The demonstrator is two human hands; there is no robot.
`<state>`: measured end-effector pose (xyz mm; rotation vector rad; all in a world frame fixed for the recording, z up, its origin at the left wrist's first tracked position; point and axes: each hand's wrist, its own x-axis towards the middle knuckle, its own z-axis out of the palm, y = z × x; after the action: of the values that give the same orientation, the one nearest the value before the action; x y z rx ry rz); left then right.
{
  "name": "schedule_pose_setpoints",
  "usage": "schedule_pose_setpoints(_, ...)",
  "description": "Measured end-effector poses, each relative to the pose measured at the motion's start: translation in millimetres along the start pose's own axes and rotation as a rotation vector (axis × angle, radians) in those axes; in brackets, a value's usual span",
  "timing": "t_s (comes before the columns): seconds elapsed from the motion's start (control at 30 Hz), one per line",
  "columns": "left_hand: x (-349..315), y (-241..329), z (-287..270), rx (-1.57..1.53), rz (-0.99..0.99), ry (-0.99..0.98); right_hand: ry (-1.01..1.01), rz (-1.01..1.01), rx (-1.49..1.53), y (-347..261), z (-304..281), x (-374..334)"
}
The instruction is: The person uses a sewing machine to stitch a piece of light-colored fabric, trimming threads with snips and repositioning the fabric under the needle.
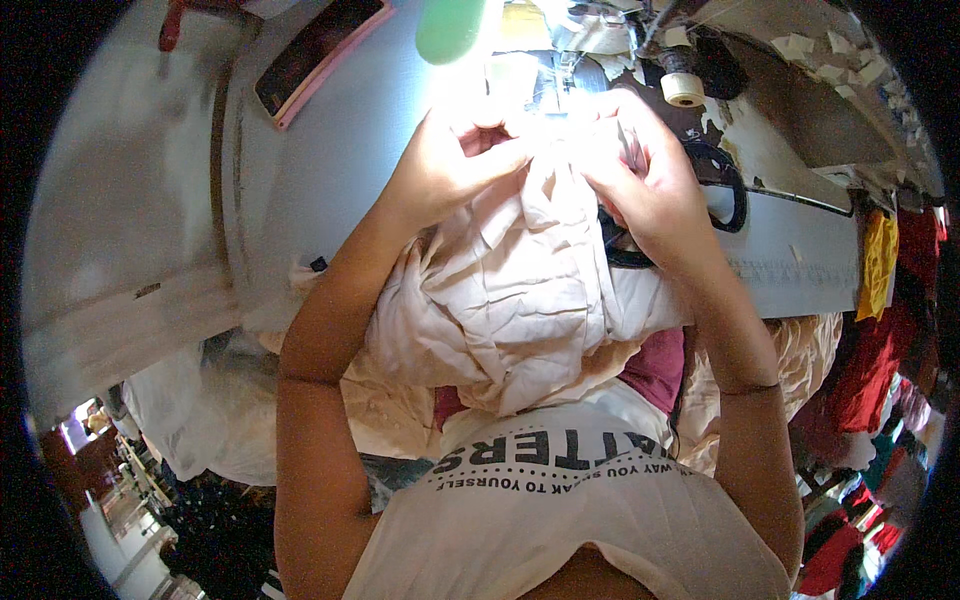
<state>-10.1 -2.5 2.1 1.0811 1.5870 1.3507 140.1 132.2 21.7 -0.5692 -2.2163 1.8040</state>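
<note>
A bundle of cream cloth (500, 290) hangs from the table edge over my lap, its upper end gathered under a very bright light. My left hand (460, 165) pinches that upper end from the left, thumb and fingers pressed together. From the right, my right hand (645, 170) grips the same end of the cloth. A small grey metal tool (630, 148) shows between its fingers; its kind is hard to make out. Glare washes out the fingertips and the cloth between them. Just beyond my hands stand parts that look like a sewing machine (565, 75).
A phone in a pink case (322, 62) lies at the back left of the grey table (330, 180). A green rounded object (450, 30) is at the top. Black loops (735, 190) and a white spool (682, 90) are at the right. Yellow cloth (878, 260) hangs over the right edge.
</note>
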Motion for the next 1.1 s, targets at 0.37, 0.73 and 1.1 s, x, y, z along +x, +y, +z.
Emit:
schedule_pose_setpoints(0.37,0,5,5,-0.196,0.137,0.000,-0.085,-0.073,0.319,15,7,10)
schedule_pose_setpoints(0.73,-4,2,5,0.816,0.797,0.396,0.267,-0.662,-0.355,10,13,2)
schedule_pose_setpoints(1.1,-8,6,-3,0.904,0.932,0.221,0.072,-0.291,0.091,10,8,-3)
